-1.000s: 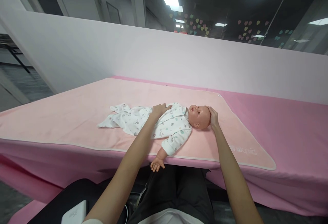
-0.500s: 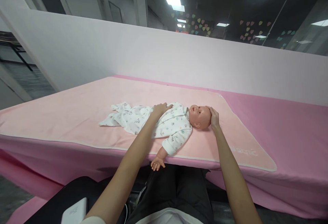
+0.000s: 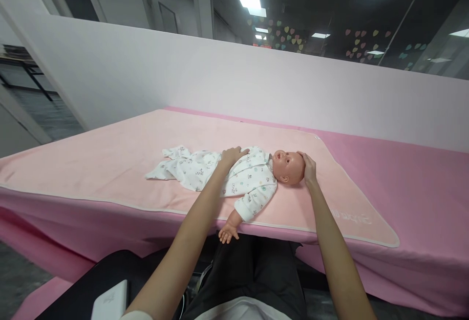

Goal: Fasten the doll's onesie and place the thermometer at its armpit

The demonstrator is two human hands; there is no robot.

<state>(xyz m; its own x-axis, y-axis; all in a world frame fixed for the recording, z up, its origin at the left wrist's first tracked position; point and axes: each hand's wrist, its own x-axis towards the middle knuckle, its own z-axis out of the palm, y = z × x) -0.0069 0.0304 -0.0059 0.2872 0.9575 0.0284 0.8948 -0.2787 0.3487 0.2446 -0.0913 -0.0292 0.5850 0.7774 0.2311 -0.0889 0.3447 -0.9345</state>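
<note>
A baby doll [image 3: 252, 176] in a white patterned outfit lies on its back on a peach mat [image 3: 120, 159], its head [image 3: 287, 167] to the right. My left hand [image 3: 233, 156] rests on the doll's chest with fingers laid out over the cloth. At the crown of the head, my right hand [image 3: 308, 167] is cupped against it, fingers extended along the top. The doll's near arm reaches toward me, and its bare hand [image 3: 228, 231] hangs past the mat's edge. The far arm is not visible. Both trouser legs spread to the left.
A pink cloth [image 3: 421, 188] covers the table under the mat. Behind it stands a white partition [image 3: 234, 80] with dark glass above. A white box-like device [image 3: 110, 301] lies on a black surface at lower left, with a white cable close by.
The whole scene has shifted slightly to the right in view. Both hands keep their places on the doll, which has not visibly moved on the mat.
</note>
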